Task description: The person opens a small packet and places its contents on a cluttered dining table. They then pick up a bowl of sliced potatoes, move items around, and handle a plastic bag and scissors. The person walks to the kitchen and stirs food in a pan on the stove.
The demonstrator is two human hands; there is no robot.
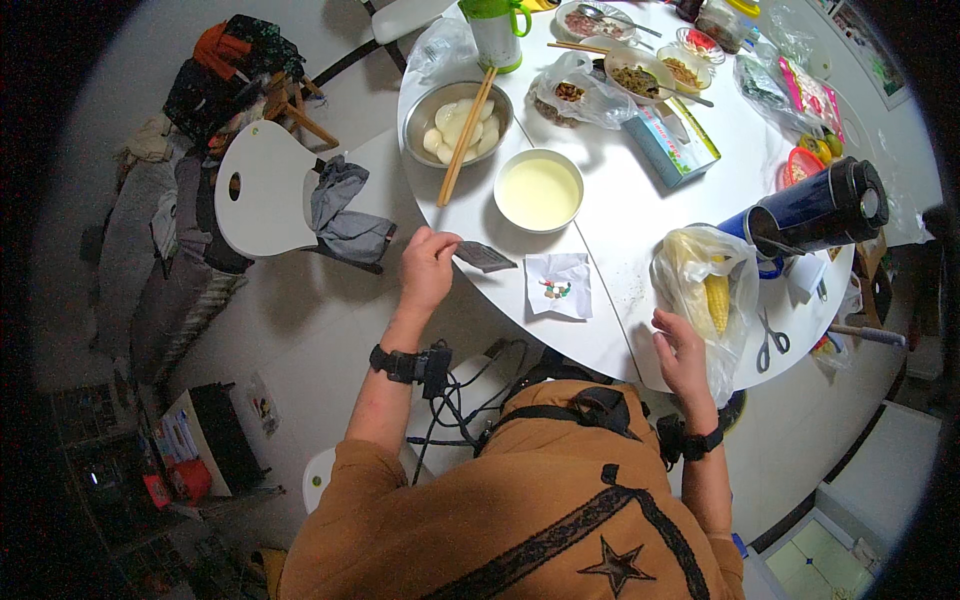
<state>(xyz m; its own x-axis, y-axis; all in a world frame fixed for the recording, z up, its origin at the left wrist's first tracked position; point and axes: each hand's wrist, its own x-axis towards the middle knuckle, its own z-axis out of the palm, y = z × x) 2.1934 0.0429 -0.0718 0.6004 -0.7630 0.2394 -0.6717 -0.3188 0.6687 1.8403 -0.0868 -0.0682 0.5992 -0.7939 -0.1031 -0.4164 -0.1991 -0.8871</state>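
Note:
My left hand [429,270] pinches the corner of a small dark, flat packet [486,256] over the left edge of the white round table [502,306]. My right hand [681,352] is at the table's near edge with fingers apart and nothing in it, beside a clear plastic bag [675,262] with corn on the cob [717,300]. Between my hands, a creased white paper [538,301] bears several coloured pills and capsules [556,289]. Behind it stands a white bowl of pale yellow liquid [538,190]. Wooden chopsticks [466,139] lie across a metal bowl [411,129] of pale, round pieces.
Scissors [771,342] lie right of the corn. A blue thermos [806,206], a tissue box [673,142] and a green-handled jug [496,37] are on the table, with several food dishes at the back. A white chair [262,187] stands left; black cables [450,405] hang near my waist.

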